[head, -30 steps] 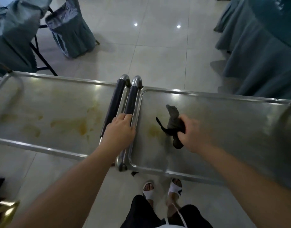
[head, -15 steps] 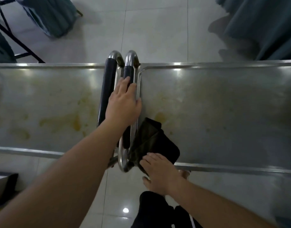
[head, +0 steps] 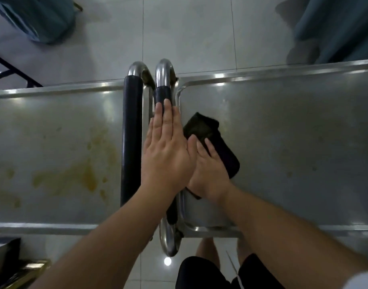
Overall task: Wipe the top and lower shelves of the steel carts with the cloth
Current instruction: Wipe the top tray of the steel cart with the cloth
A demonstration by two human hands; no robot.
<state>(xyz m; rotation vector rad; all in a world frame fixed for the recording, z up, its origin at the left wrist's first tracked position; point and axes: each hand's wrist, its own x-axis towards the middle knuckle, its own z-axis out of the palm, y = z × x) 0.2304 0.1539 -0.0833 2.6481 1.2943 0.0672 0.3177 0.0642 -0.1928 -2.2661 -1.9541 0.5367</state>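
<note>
Pale glossy floor tiles [head: 189, 32] fill the top of the frame, with teal draped fabric [head: 341, 24] at the upper right and a teal-covered chair [head: 39, 17] at the upper left, and no writing or label can be read anywhere. Across the middle, two steel carts stand side by side with handles touching: the left cart's top shelf [head: 54, 142] bears yellow-brown stains, the right cart's top shelf [head: 293, 142] looks duller. At centre, the left hand [head: 166, 151] lies flat with straight fingers on the right cart's black-sleeved handle [head: 163, 94], while the right hand [head: 210, 172] presses a dark cloth [head: 212, 138] with extended fingers onto the right shelf, just beside the handle
</note>
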